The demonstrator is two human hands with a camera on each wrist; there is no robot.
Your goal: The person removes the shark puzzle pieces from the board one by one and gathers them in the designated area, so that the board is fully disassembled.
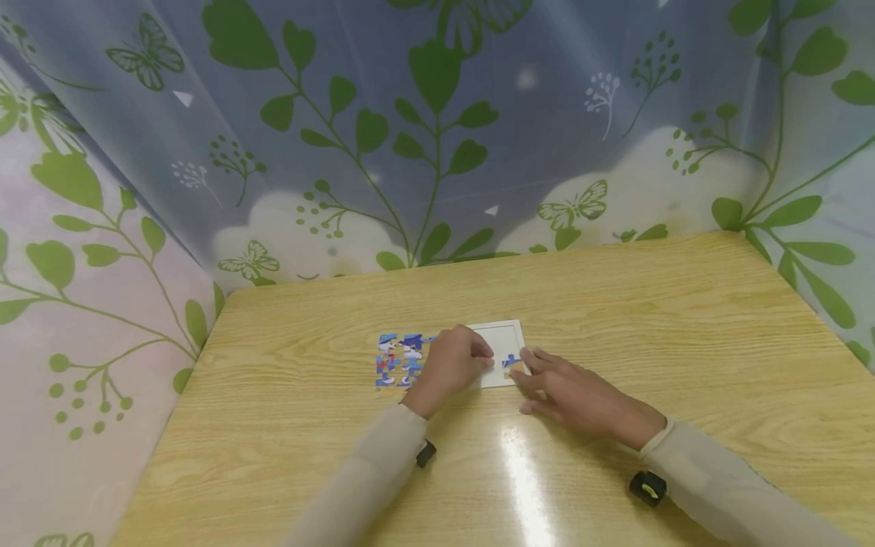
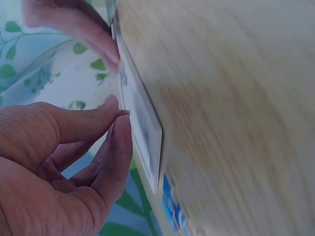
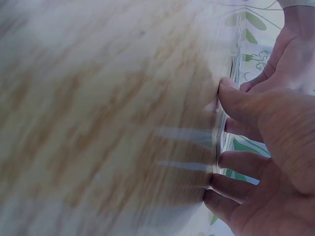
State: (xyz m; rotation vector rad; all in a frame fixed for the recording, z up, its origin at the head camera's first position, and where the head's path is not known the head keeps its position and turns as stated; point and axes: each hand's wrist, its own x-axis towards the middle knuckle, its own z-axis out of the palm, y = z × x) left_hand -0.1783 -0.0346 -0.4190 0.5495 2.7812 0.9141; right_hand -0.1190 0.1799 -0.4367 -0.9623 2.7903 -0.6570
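A white puzzle frame (image 1: 489, 330) lies on the table, with a few joined jigsaw pieces (image 1: 511, 363) at its lower right. My left hand (image 1: 451, 365) is over the frame's left part. In the left wrist view, thumb and index finger of the left hand (image 2: 74, 157) meet in a pinch on what looks like a small, thin puzzle piece, mostly hidden by the fingertips. My right hand (image 1: 574, 391) rests at the frame's right edge, beside the joined pieces. The right wrist view shows the right hand's (image 3: 266, 157) spread, slightly bent fingertips touching the frame's side and the tabletop.
Left of the frame lie several loose blue, white and red puzzle pieces (image 1: 399, 361), partly covered by the left hand. The wooden table (image 1: 287, 456) ends at a patterned curtain (image 1: 383, 152) behind. Light glares off the tabletop in front of the frame.
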